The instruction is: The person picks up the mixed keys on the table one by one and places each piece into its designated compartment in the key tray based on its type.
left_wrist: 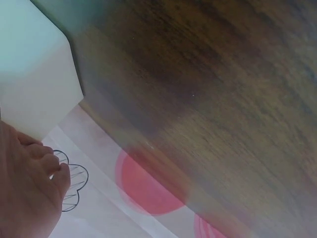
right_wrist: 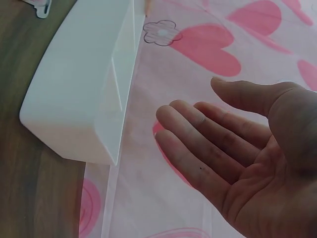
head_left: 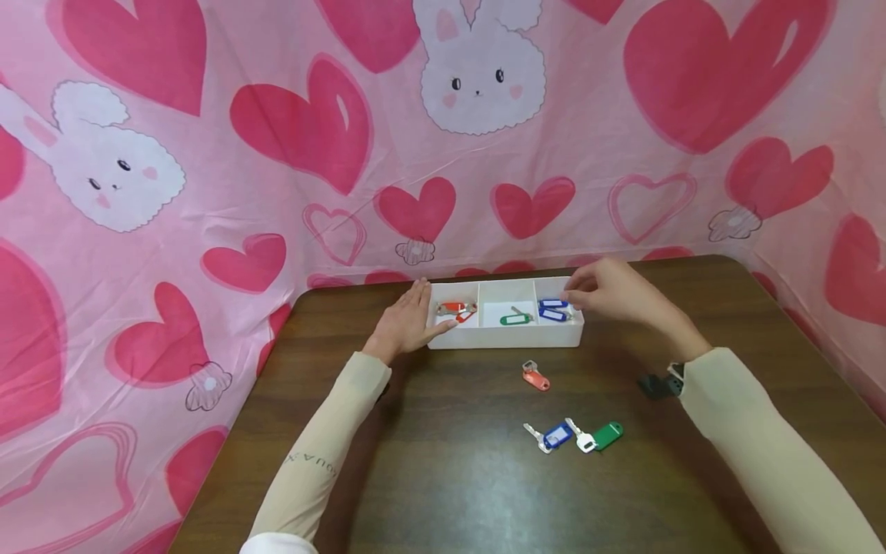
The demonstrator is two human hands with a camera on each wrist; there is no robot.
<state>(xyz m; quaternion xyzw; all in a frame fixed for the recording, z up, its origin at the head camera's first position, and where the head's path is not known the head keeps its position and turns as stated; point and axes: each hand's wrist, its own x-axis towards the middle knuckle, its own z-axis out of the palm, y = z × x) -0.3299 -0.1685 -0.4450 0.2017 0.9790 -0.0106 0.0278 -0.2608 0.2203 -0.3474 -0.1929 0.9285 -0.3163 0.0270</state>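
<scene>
A white three-compartment box (head_left: 505, 338) stands near the table's back edge. My left hand (head_left: 404, 319) rests against its left end, fingers extended along the side and thumb over the front rim. Beside and above the right end is my right hand (head_left: 612, 291), which holds nothing; in the right wrist view its fingers (right_wrist: 213, 153) are loosely bent and the thumb stands apart. Orange-tagged keys (head_left: 453, 308) lie in the left compartment, a green-tagged key (head_left: 515, 318) in the middle one, and blue-tagged keys (head_left: 553, 315) in the right one.
On the wooden table (head_left: 443, 462) in front of the box lie a key with an orange-red tag (head_left: 535, 377), a key with a blue tag (head_left: 557, 436) and a key with a green tag (head_left: 607, 436). A pink cloth (head_left: 388, 138) with hearts and rabbits hangs behind the table.
</scene>
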